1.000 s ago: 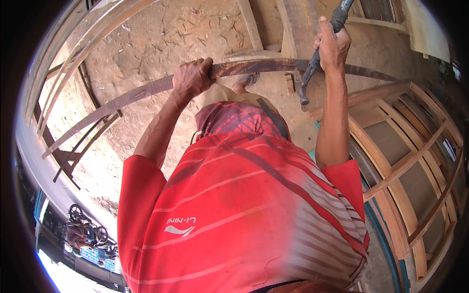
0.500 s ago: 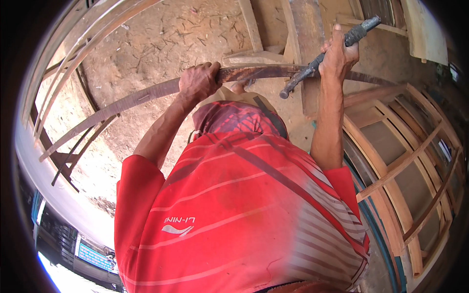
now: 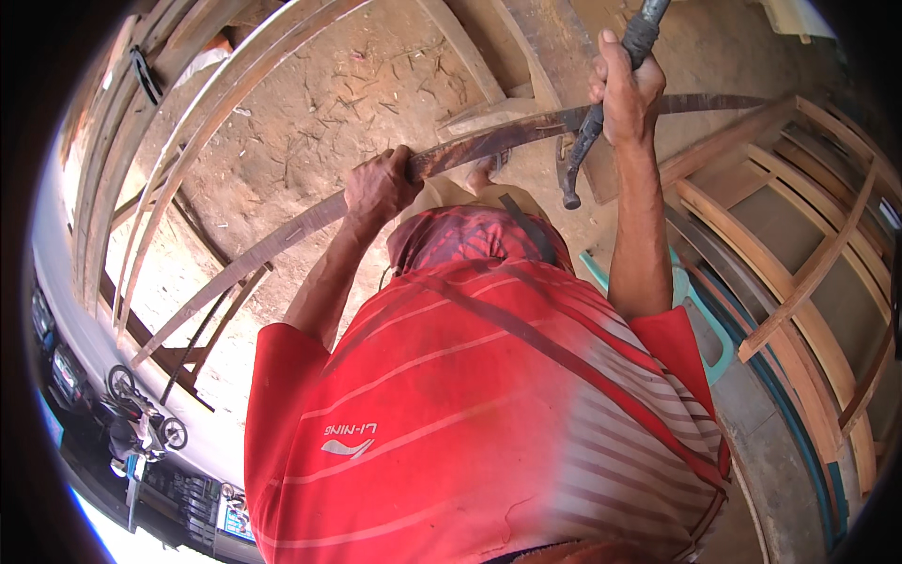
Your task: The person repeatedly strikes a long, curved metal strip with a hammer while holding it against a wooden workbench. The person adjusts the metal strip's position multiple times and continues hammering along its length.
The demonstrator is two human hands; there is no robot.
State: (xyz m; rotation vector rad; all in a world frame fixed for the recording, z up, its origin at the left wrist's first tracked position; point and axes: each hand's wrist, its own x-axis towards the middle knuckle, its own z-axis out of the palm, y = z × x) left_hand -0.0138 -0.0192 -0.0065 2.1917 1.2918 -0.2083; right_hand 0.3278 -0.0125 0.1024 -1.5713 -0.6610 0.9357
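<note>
Pliers (image 3: 145,75) with dark handles lie at the far left on long wooden strips (image 3: 101,197), whose bend may come partly from the lens. Just right of these begins a long, narrow brown plank (image 3: 451,158), which crosses in front of the person toward a wooden frame (image 3: 794,296) on the right; what bears its ends cannot be told. The left hand (image 3: 381,185) is closed over it, fingers wrapped across its far edge. The plank looks stiff and dry, probably awkward more for its length than its weight; a hold near the middle should balance it best. Farther right, the right hand (image 3: 629,99) grips a dark hammer (image 3: 584,150) partway along the handle, head pointing down on the plank's near side. It looks rigid and head-heavy, and the thicker, wrapped-looking part just above the hand should resist slipping. As for writing, a blue sign (image 3: 237,524) at lower left is too small to read; the red shirt (image 3: 470,404) carries a white emblem and lettering, upside down from here.
</note>
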